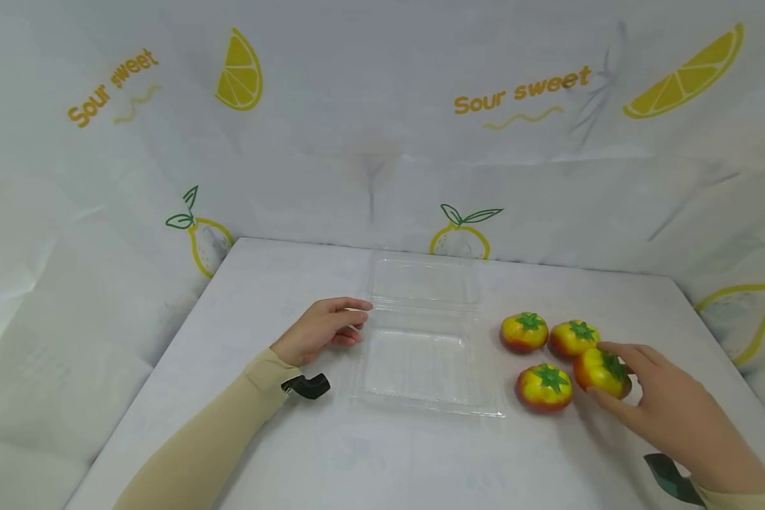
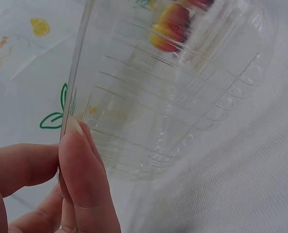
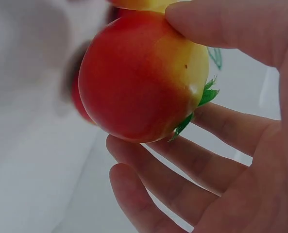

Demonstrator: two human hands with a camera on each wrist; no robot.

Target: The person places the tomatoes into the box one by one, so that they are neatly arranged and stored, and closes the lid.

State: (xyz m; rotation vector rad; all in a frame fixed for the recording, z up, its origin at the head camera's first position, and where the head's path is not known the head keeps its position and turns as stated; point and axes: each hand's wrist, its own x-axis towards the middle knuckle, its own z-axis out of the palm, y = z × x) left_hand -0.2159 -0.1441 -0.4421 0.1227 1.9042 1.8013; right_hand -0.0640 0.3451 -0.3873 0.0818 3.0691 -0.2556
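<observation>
The backdrop (image 1: 370,142) behind the counter (image 1: 382,460) reads "Sour sweet". The left hand (image 1: 324,329) pinches the clear container (image 1: 414,365) by its left edge; at right, the right hand (image 1: 676,407) grips one fruit (image 1: 595,371) beside three more fruits (image 1: 544,388).

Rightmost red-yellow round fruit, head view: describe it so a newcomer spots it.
On the white table, find the clear plastic container. The round, green-topped, red-yellow fruit farthest right of it has three lookalikes nearby; only this one is gripped by the right hand.
</observation>
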